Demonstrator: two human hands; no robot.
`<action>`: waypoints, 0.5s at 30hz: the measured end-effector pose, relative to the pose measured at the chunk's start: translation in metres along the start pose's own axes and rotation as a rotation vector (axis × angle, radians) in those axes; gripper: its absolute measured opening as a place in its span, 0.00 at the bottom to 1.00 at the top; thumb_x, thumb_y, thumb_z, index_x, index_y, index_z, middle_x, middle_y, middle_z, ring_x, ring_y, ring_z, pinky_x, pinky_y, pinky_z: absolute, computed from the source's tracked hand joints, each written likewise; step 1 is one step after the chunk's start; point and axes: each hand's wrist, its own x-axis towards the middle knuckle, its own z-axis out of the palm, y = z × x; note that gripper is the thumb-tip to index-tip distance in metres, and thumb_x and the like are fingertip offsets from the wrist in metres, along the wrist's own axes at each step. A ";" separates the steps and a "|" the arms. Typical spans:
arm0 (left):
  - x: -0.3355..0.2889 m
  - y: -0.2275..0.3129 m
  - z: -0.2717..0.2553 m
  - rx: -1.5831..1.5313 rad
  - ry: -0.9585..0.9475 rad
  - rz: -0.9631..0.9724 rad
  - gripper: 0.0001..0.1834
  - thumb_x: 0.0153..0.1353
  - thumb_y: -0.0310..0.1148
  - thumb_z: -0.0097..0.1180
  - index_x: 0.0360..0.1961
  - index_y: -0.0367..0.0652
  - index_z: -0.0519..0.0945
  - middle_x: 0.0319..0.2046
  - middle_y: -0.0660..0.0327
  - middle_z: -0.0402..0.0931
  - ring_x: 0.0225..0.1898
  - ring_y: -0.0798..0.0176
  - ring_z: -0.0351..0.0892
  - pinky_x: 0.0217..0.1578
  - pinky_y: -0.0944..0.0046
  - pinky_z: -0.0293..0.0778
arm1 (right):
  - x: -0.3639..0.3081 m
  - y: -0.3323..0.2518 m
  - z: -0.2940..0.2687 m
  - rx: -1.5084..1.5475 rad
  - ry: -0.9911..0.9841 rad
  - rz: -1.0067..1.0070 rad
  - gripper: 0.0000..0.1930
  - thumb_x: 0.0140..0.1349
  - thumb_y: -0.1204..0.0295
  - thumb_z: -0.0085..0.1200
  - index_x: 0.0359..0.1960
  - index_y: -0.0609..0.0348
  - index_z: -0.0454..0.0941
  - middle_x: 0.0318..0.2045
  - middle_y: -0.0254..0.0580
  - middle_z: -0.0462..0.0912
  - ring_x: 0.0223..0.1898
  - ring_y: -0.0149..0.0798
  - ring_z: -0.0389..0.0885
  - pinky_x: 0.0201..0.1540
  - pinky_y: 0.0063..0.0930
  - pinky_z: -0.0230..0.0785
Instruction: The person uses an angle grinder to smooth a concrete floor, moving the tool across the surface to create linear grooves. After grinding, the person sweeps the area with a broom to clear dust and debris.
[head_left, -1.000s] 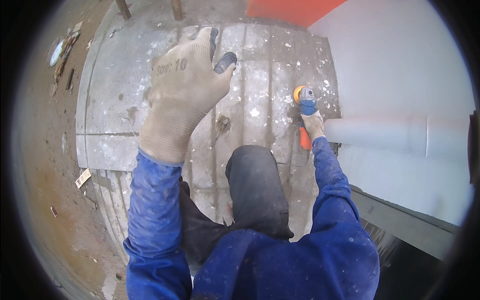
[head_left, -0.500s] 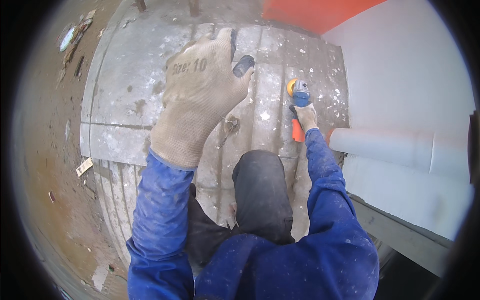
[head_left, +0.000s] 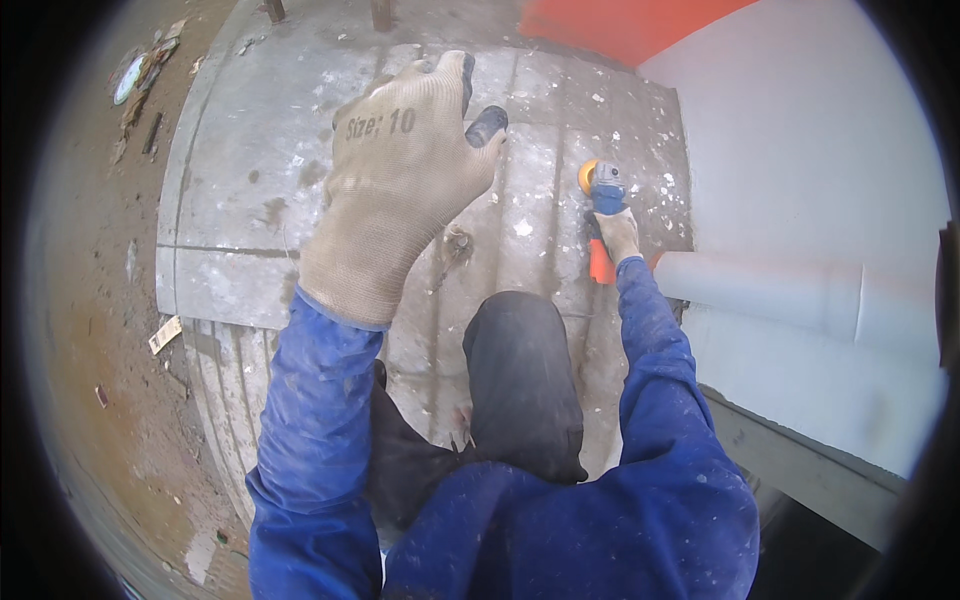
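Note:
My left hand (head_left: 405, 185), in a beige knit glove with dark fingertips, is raised high in the view, back toward me. Its thumb stands apart from the forefinger; the other fingers bend away and are mostly hidden. Nothing shows in it. Farther off to the right, my gloved right hand (head_left: 618, 234) grips an angle grinder (head_left: 607, 196) with a blue-and-grey head and an orange rear part. A yellow disc (head_left: 588, 177) sits at the grinder's far end, over the concrete slab (head_left: 520, 180) and a little short of the pale wall.
A smooth pale grey wall (head_left: 800, 130) with a rounded ledge (head_left: 765, 285) runs along the right, an orange painted surface (head_left: 630, 25) beyond it. My bent knee (head_left: 520, 370) is in the middle. Left of the slab lies brown dirt (head_left: 110, 300) with scattered debris.
The grinder in my right hand has shifted slightly right against the slab. My left hand keeps nearly the same pose, and the whole view has moved a little.

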 end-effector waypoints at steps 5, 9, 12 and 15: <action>-0.002 -0.002 0.004 0.033 0.084 0.080 0.21 0.61 0.44 0.67 0.48 0.41 0.81 0.34 0.53 0.85 0.40 0.51 0.88 0.42 0.52 0.82 | -0.080 -0.011 0.013 -0.023 -0.186 -0.097 0.35 0.51 0.53 0.73 0.56 0.60 0.79 0.51 0.56 0.87 0.55 0.59 0.84 0.57 0.48 0.76; -0.006 -0.012 -0.001 0.024 0.027 0.014 0.29 0.60 0.46 0.70 0.61 0.46 0.79 0.43 0.49 0.85 0.48 0.50 0.86 0.49 0.51 0.78 | -0.148 0.004 0.023 -0.184 -0.227 -0.176 0.35 0.51 0.52 0.71 0.58 0.56 0.77 0.50 0.57 0.86 0.53 0.60 0.85 0.56 0.50 0.76; -0.007 -0.015 -0.005 0.023 0.043 0.014 0.30 0.61 0.47 0.70 0.62 0.48 0.79 0.44 0.51 0.85 0.48 0.52 0.86 0.49 0.52 0.78 | -0.168 0.027 0.013 -0.216 -0.241 -0.159 0.34 0.52 0.52 0.70 0.57 0.57 0.78 0.49 0.57 0.87 0.53 0.59 0.85 0.56 0.50 0.76; -0.009 -0.015 -0.007 0.064 0.037 -0.037 0.29 0.60 0.47 0.71 0.58 0.45 0.80 0.39 0.52 0.86 0.45 0.50 0.87 0.47 0.51 0.80 | -0.151 0.044 -0.012 -0.158 -0.129 -0.119 0.33 0.51 0.52 0.71 0.55 0.59 0.78 0.47 0.58 0.87 0.51 0.58 0.86 0.55 0.49 0.77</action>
